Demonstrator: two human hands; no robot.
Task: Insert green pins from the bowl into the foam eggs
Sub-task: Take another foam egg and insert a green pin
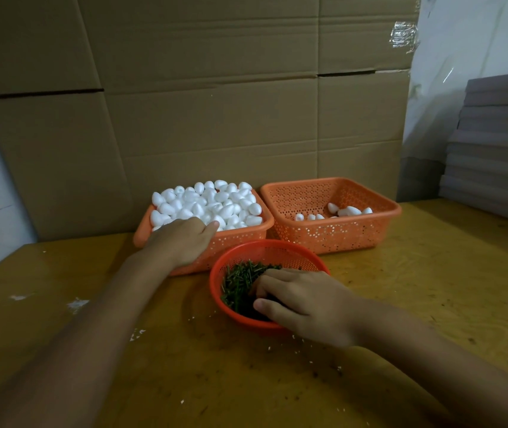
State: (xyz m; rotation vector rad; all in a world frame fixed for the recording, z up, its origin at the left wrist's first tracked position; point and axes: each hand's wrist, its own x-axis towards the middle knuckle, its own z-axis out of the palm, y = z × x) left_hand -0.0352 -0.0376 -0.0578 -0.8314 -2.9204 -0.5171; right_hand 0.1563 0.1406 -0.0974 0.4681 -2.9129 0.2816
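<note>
A round red bowl [224,267] holds a heap of green pins [240,281] at the table's centre. My right hand [305,304] reaches into the bowl from the right, its fingers and thumb curled round a clump of pins. Behind on the left, an orange basket [237,239] is piled with white foam eggs [212,202]. My left hand [181,242] lies knuckles up over that basket's front edge, its fingertips buried among the eggs and hidden. A second orange basket [333,233] on the right holds several foam eggs [348,211].
The yellow-brown wooden table [431,288] carries scattered white foam crumbs. Flattened cardboard sheets [215,103] stand behind the baskets. A stack of grey boards [493,149] rises at the far right.
</note>
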